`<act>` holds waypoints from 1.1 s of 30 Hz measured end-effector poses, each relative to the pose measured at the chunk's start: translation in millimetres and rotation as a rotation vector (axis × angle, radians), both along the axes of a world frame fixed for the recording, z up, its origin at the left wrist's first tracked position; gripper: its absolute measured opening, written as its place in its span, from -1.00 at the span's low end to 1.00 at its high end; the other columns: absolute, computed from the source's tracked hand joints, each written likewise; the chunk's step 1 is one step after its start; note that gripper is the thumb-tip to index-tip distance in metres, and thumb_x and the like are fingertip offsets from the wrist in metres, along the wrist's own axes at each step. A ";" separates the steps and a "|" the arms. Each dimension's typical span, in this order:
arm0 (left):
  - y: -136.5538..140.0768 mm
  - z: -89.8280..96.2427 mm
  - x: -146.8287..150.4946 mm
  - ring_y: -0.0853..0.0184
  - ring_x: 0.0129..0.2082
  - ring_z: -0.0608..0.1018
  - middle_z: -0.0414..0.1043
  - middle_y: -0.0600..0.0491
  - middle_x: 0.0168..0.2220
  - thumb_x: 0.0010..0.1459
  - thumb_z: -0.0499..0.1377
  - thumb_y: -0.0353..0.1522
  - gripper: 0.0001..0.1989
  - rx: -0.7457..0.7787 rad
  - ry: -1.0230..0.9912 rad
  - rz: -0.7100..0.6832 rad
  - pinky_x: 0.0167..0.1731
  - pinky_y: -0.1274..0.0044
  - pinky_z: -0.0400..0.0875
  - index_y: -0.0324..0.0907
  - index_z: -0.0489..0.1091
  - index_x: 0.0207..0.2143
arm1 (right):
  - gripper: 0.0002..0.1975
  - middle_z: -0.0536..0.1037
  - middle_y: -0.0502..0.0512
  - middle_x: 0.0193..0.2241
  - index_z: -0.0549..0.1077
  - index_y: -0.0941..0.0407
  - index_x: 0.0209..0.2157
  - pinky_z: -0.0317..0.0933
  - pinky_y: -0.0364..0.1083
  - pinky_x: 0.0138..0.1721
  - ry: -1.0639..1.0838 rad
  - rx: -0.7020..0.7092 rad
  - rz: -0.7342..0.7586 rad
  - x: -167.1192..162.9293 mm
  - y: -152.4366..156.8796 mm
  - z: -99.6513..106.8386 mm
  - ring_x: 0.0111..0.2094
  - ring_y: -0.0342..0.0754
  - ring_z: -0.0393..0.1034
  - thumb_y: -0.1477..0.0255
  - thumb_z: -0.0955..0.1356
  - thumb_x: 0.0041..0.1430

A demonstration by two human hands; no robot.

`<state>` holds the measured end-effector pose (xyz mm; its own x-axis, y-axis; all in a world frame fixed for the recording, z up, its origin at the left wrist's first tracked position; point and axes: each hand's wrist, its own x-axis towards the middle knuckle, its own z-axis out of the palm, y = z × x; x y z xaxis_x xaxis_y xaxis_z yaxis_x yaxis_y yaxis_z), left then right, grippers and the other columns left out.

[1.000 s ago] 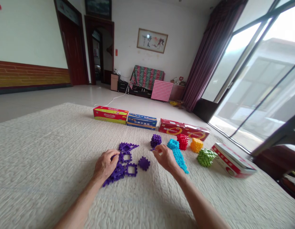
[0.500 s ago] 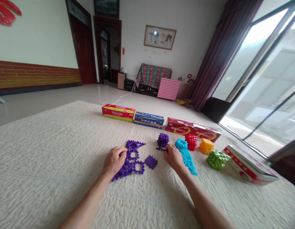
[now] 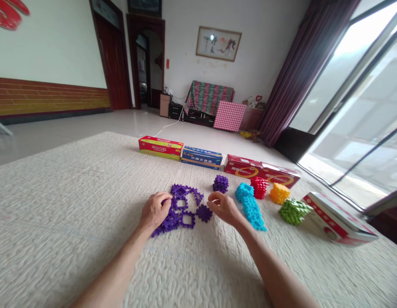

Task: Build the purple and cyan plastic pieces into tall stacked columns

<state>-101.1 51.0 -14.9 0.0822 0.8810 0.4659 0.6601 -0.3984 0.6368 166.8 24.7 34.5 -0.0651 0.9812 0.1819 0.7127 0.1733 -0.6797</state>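
Observation:
My left hand (image 3: 156, 208) rests with curled fingers at the left edge of a spread of flat purple interlocking pieces (image 3: 171, 221); whatever is under its fingertips is hidden. Square frame pieces (image 3: 187, 219) and a triangular purple frame (image 3: 197, 196) lie to its right. My right hand (image 3: 224, 207) is over the cloth with thumb and forefinger apart, nothing visible between them. Just left of its fingertips lies a solid purple toothed piece (image 3: 204, 213). Beyond that hand stands a purple cube of joined pieces (image 3: 220, 184). Light-blue joined pieces (image 3: 253, 211) lie to its right.
Red (image 3: 258, 187), yellow (image 3: 279, 193) and green (image 3: 294, 211) piece clusters lie at the right, beside a white-and-red box (image 3: 339, 218). Behind them stand a red-yellow box (image 3: 160, 148), a blue box (image 3: 201, 157) and red boxes (image 3: 262, 170). A quilted cream cloth (image 3: 73, 205) covers the surface.
My right hand has moved left from beside the purple cube, and its fingers have parted. A triangular purple frame now lies by the other purple pieces. My left hand has barely moved.

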 end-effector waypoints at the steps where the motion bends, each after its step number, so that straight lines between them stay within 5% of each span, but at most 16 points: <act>1: 0.0 0.0 -0.1 0.25 -0.12 0.55 0.57 0.04 -0.17 0.14 0.04 -0.34 -0.77 0.004 0.003 -0.001 0.01 0.42 0.38 -0.10 0.51 -0.32 | -0.84 0.55 0.05 -0.44 0.47 0.13 -0.34 0.26 -0.12 -0.38 -0.067 0.006 0.018 -2.1 -3.8 0.4 -0.44 -0.08 0.43 0.36 0.34 0.04; 6: 0.8 -1.9 -0.8 0.26 -0.12 0.55 0.56 0.03 -0.16 0.14 0.03 -0.33 -0.76 0.017 0.009 -0.007 0.01 0.42 0.38 -0.11 0.51 -0.31 | -0.67 0.52 0.12 -0.29 0.46 0.12 -0.20 0.28 -0.07 -0.25 -0.332 0.086 0.100 -17.6 -22.5 2.1 -0.29 -0.02 0.42 0.36 0.42 -0.08; 11: 2.4 -4.7 -1.9 0.24 -0.13 0.55 0.56 0.01 -0.17 0.13 0.03 -0.33 -0.76 0.021 -0.007 -0.024 -0.01 0.40 0.38 -0.14 0.50 -0.31 | -0.70 0.48 0.11 -0.31 0.45 0.12 -0.20 0.28 -0.07 -0.20 -0.402 0.088 0.127 -15.2 -21.7 6.1 -0.27 -0.02 0.40 0.46 0.39 -0.06; 19: 1.7 -2.0 -1.3 0.24 -0.13 0.56 0.57 0.02 -0.18 0.11 0.03 -0.31 -0.75 0.013 -0.024 -0.012 -0.02 0.41 0.38 -0.11 0.50 -0.35 | -0.51 0.39 0.29 0.01 0.30 0.16 0.07 0.20 0.09 0.01 -0.468 0.416 -0.097 21.3 3.6 -5.1 0.00 0.14 0.27 0.51 0.34 0.07; 33: 2.3 -4.4 -1.7 0.25 -0.13 0.56 0.57 0.03 -0.17 0.12 0.04 -0.31 -0.76 0.030 -0.019 -0.011 -0.01 0.42 0.39 -0.10 0.50 -0.34 | -0.48 0.34 0.23 0.08 0.32 0.10 0.08 0.15 0.07 0.03 -0.570 0.421 -0.145 30.8 7.7 -18.7 0.06 0.15 0.19 0.59 0.29 0.04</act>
